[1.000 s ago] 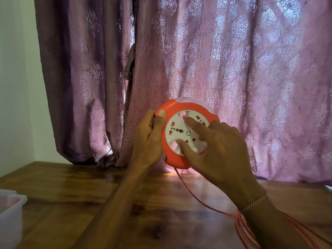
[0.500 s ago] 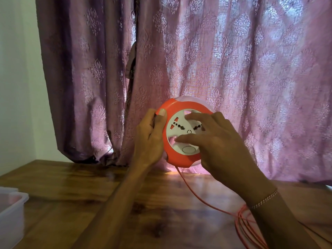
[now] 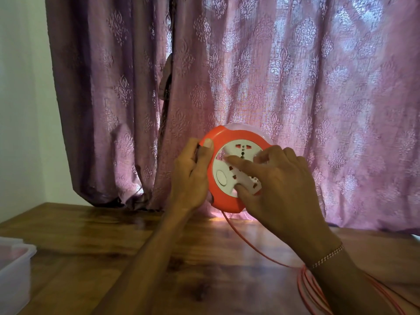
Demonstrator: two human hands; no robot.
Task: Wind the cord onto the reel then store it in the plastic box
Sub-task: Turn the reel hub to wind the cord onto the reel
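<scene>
An orange round reel (image 3: pixel 229 202) with a white socket face (image 3: pixel 229 178) is held upright above the wooden table, in front of the curtain. My left hand (image 3: pixel 189 176) grips its left rim, thumb on the orange edge. My right hand (image 3: pixel 276 185) has its fingers and thumb hooked into the white socket face. An orange cord (image 3: pixel 254 248) runs from the reel's bottom down to the table and ends in loose loops (image 3: pixel 311 289) at the lower right, partly hidden by my right forearm.
A clear plastic box (image 3: pixel 16 264) stands at the table's left edge. The wooden table (image 3: pixel 91 242) spreads below the hands. A mauve patterned curtain (image 3: pixel 295 87) hangs right behind the reel. A pale wall is at the far left.
My right hand has turned the white socket face: the oval button moved from the bottom round to the lower left. My left hand keeps its hold on the rim.
</scene>
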